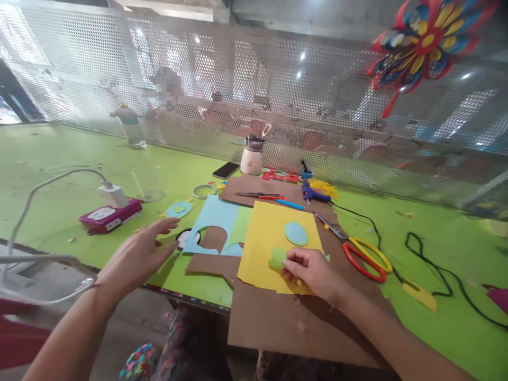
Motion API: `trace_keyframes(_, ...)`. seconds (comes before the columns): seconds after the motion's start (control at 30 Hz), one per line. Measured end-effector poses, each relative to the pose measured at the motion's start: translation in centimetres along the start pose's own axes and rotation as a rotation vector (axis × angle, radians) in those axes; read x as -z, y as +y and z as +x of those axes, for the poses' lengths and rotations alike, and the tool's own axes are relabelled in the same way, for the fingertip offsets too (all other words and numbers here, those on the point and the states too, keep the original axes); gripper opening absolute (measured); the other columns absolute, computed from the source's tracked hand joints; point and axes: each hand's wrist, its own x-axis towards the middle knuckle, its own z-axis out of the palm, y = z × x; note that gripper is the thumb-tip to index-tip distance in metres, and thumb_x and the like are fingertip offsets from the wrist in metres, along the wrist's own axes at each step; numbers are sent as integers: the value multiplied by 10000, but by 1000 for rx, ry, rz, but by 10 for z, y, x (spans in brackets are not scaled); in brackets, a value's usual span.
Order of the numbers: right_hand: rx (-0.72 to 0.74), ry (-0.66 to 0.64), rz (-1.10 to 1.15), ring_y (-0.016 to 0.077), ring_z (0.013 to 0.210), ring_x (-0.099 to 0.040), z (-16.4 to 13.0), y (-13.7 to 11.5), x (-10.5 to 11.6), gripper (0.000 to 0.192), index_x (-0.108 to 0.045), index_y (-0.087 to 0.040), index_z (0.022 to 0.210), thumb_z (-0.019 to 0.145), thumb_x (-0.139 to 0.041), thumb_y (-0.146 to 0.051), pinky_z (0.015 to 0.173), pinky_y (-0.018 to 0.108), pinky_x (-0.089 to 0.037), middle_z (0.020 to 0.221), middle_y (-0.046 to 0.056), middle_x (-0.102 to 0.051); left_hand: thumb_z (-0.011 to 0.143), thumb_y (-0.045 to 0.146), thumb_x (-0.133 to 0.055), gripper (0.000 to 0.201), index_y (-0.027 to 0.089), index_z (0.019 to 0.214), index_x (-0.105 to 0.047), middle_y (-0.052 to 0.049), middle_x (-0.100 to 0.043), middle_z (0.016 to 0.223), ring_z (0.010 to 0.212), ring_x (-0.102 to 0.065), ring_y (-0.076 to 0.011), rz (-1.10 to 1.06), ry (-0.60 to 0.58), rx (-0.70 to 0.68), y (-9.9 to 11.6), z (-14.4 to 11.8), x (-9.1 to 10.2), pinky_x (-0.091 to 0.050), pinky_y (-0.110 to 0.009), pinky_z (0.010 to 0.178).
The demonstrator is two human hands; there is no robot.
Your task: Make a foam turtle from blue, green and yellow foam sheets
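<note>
My right hand (311,270) pinches the edge of a small green paper cutout (277,258) over a yellow paper sheet (260,238). A light blue paper disc (296,233) lies on that sheet, just above the fingers. To the left, my left hand (138,251) is open above the table, its thumb and fingers apart. Near its fingertips is a round white disc with a dark rim (183,239), partly under a light blue sheet with a round hole (212,211). A green paper piece (240,227) overlaps the blue sheet. Brown cardboard (270,323) lies underneath.
Large scissors (367,258) and a blue glue gun (315,193) with its black cord lie right. Behind are a blue pen (290,204), smaller scissors (262,196), a phone (226,170) and a bottle (251,156). A purple power strip (111,216) sits left; perforated mesh (222,74) stands behind.
</note>
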Motion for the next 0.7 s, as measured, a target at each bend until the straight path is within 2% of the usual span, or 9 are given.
trace_keyframes(0.1, -5, -6, 10, 134, 573, -560, 0, -1, 0, 344, -599, -150, 724, 766, -662, -486, 574, 269, -440, 647, 14, -636, 798, 414, -485, 627, 182, 1375, -404, -119, -506, 1389, 1225, -498, -315, 91, -113, -150, -2, 2, -7, -418, -395, 969)
trace_keyframes(0.2, -10, -4, 17, 139, 592, -568, 0, -2, -1, 341, -591, -154, 720, 769, -658, -485, 586, 269, -444, 653, 13, -635, 789, 345, -465, 636, 174, 1395, -379, -121, -489, 1408, 1268, -458, -307, 159, -147, -151, 2, 5, -9, -364, -388, 1019)
trace_keyframes(0.3, -4, -1, 20, 140, 603, -571, -1, -2, -1, 322, -588, -157, 726, 782, -648, -468, 584, 264, -443, 662, 14, -633, 795, 349, -453, 623, 192, 1394, -381, -102, -506, 1397, 1254, -473, -298, 170, -172, -143, 4, 9, -7, -366, -372, 1010)
trace_keyframes(0.5, 4, -8, 30, 127, 596, -556, 0, 0, -2, 290, -575, -163, 726, 809, -629, -435, 581, 252, -434, 668, 10, -616, 746, 323, -488, 672, 233, 1404, -383, -60, -490, 1420, 1282, -455, -283, 130, -193, -134, -5, 10, -4, -362, -349, 1023)
trace_keyframes(0.6, 4, -7, 22, 131, 604, -557, 0, 2, -2, 294, -578, -158, 734, 824, -609, -436, 591, 257, -436, 675, 17, -626, 729, 302, -485, 682, 232, 1399, -385, -45, -512, 1402, 1191, -544, -273, 71, -108, -70, 2, 14, 9, -417, -323, 968)
trace_keyframes(0.7, 4, 8, 13, 133, 602, -554, 1, 4, -3, 293, -580, -163, 728, 815, -614, -440, 583, 251, -426, 667, 10, -626, 782, 278, -442, 537, 179, 1308, -475, -62, -646, 1229, 951, -659, -226, 37, 63, 23, 33, 41, 28, -475, -307, 859)
